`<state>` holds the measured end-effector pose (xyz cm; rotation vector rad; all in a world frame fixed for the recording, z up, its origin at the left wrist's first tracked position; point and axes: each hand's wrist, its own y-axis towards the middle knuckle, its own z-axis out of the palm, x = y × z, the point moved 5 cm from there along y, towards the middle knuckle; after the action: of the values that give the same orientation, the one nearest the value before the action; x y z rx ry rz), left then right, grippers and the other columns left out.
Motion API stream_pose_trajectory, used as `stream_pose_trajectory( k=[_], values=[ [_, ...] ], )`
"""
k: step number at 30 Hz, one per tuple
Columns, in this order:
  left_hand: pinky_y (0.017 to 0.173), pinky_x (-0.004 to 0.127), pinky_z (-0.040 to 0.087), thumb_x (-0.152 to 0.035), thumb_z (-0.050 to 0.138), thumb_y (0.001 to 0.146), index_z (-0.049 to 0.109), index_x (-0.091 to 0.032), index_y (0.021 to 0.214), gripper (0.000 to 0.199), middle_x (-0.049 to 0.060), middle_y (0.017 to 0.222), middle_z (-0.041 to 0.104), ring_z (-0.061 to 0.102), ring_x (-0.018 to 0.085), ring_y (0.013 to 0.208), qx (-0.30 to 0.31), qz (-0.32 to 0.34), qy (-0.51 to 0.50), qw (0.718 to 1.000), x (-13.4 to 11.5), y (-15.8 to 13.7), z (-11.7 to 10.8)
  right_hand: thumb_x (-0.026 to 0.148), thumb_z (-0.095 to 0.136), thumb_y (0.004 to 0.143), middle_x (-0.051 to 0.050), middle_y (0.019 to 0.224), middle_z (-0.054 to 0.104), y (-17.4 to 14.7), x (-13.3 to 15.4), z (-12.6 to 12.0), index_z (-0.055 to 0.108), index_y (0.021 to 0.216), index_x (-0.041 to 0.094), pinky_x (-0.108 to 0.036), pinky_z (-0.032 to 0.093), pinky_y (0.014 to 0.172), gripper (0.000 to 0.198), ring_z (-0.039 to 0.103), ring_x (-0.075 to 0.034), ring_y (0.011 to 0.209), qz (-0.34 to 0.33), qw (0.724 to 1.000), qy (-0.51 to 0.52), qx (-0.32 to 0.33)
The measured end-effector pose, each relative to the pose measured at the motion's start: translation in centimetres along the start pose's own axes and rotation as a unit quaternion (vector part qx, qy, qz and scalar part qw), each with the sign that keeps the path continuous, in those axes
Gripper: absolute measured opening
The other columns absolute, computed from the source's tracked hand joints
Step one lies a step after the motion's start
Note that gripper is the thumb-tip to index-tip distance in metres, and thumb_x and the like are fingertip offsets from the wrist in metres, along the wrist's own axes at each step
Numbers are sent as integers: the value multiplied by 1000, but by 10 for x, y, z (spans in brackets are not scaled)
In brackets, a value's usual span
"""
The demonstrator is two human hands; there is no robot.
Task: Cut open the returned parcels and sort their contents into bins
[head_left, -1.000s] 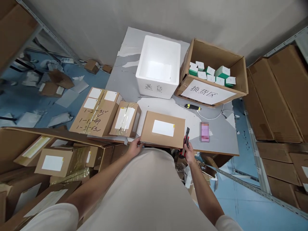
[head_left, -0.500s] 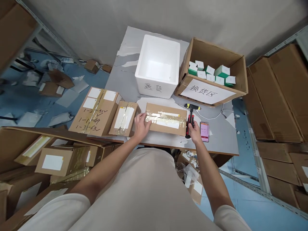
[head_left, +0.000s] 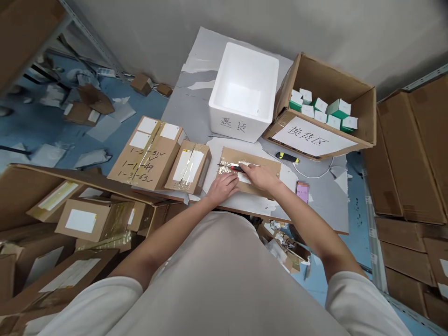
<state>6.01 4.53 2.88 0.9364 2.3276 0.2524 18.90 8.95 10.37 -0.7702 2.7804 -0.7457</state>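
Note:
A flat taped cardboard box (head_left: 257,186) lies at the table's front edge, with clear tape and a white label on top. My right hand (head_left: 261,176) is closed around a red-and-black utility knife (head_left: 237,168), whose tip points left over the taped left part of the box. Part of the knife's handle is hidden under my fingers. My left hand (head_left: 223,186) rests flat on the lower left of the same box, fingers stretched out, just below the knife.
Left of the box stand a small taped carton (head_left: 187,167) and a larger carton (head_left: 147,151) with handwriting. Behind are a white foam box (head_left: 241,121) and an open carton (head_left: 318,135) holding small green-and-white boxes. A yellow-and-black tool (head_left: 287,157) and a phone (head_left: 302,191) lie right.
My right hand has carried the utility knife leftward from the box's right side onto its top. My left hand has moved from the left edge onto the box. The view has shifted slightly.

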Motion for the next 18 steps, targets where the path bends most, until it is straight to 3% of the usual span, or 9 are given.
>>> stream_pose_trajectory(
  k=[8, 18],
  values=[
    [101, 46, 44, -37, 51, 90, 62, -16, 111, 32, 12, 115, 65, 55, 25, 118, 4, -17, -12, 1000, 1, 1, 0, 24, 22, 97, -18, 112, 64, 2, 6, -12, 27, 140, 20, -31, 42, 71, 43, 65, -26, 93, -5, 998, -55, 32],
    [100, 46, 44, -38, 51, 89, 62, -15, 111, 33, 13, 115, 65, 55, 26, 117, 1, -24, -5, 1000, 5, 2, 5, 13, 29, 92, -17, 108, 63, -7, 7, -7, 18, 145, 23, -32, 43, 69, 55, 66, -26, 89, 25, 996, -75, 36]
  ],
)
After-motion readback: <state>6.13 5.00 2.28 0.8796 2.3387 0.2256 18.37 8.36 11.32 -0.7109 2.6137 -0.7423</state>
